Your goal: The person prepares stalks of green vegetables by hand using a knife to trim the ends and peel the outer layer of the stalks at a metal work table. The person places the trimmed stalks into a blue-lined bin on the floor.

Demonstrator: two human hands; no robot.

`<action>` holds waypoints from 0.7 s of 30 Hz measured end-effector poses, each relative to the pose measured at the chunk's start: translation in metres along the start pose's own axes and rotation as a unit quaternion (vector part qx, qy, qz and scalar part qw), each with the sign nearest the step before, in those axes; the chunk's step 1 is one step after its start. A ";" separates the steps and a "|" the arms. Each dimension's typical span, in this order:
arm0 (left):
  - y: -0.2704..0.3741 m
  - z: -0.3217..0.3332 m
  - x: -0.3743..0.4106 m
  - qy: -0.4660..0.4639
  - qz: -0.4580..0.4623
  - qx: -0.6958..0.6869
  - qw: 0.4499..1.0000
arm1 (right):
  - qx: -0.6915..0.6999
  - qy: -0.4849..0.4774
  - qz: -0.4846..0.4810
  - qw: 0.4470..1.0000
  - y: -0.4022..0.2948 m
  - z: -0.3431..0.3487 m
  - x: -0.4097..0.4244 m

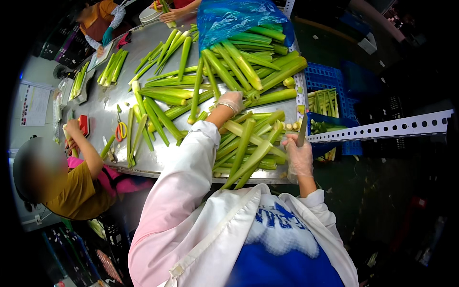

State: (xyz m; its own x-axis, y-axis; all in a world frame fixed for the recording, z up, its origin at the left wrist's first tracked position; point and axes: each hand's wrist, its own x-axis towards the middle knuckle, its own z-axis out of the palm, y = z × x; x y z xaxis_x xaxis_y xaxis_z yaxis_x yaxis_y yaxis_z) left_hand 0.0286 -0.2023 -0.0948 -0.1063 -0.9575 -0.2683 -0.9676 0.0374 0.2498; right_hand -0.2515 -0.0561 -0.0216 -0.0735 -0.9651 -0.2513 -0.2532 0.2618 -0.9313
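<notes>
In a clear plastic glove, my right hand [300,158] grips a knife [303,130], its blade pointing up and away, at the table's near right edge. My left hand [231,101], gloved too and with a bracelet at the wrist, reaches in among long green vegetable stalks [218,68]. Its fingers are hidden, so whether it holds a stalk cannot be told. Between my hands and my body lies a crossed pile of paler green stalks [245,143], some jutting over the near edge. Short cut stalk ends [288,126] lie beside the knife hand.
Stalks spill from a blue plastic bag [236,21] on the metal table [111,95]. Orange-handled scissors [121,131] lie left. A perforated metal bar [380,125] juts out right, near blue crates [322,71]. A co-worker [79,186] sits left; others work at the far side.
</notes>
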 end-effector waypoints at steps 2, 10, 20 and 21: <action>0.022 0.007 -0.002 0.096 0.091 0.057 0.990 | 0.007 0.023 0.004 1.000 0.004 -0.009 -0.003; 0.068 0.020 0.033 0.065 0.214 0.154 0.962 | 0.017 0.012 -0.009 1.000 0.004 -0.007 0.002; 0.069 -0.080 0.020 -0.095 0.098 -0.065 0.988 | 0.049 0.046 -0.028 0.997 -0.026 -0.028 0.006; 0.053 -0.085 0.013 -0.088 0.113 -0.139 0.980 | 0.061 0.044 -0.014 0.997 -0.028 -0.027 0.011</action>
State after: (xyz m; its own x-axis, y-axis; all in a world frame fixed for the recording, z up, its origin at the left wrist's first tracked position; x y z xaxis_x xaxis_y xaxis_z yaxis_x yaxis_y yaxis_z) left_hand -0.0048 -0.2370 -0.0056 -0.3727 -0.8686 -0.3265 -0.8171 0.1404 0.5591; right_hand -0.2713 -0.0738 0.0084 -0.1542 -0.9665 -0.2051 -0.1379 0.2266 -0.9642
